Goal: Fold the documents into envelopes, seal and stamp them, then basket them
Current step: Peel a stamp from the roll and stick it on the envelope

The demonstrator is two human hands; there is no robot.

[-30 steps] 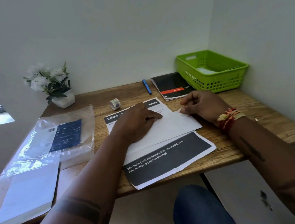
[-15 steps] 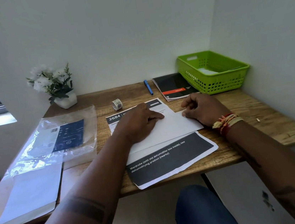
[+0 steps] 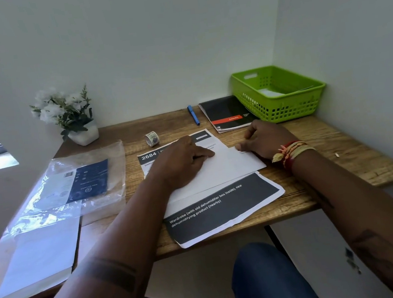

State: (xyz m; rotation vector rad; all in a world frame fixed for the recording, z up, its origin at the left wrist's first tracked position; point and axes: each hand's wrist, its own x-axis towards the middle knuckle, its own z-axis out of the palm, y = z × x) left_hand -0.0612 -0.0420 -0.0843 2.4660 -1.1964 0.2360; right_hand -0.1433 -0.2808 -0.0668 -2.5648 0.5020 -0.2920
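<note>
A white envelope (image 3: pixel 230 167) lies on a printed document (image 3: pixel 222 210) with black bands, in the middle of the wooden desk (image 3: pixel 340 156). My left hand (image 3: pixel 182 160) presses flat on the envelope's left part, fingers pointing right. At the envelope's far right corner, my right hand (image 3: pixel 266 137) pinches the edge with curled fingers and thumb. A small roll of stamps (image 3: pixel 152 138) stands just behind the document. The green basket (image 3: pixel 291 105) sits in the back right corner with something white inside.
A black notebook (image 3: pixel 228 112) and a blue pen (image 3: pixel 193 115) lie behind the papers. A clear plastic bag (image 3: pixel 82 177) and a stack of white envelopes (image 3: pixel 38 257) cover the left side. A potted white flower (image 3: pixel 67 115) stands at the back left. Walls close the back and right.
My right hand has come down from a raised hold on the envelope's corner to lie low against it. My left hand has stayed pressed on the envelope.
</note>
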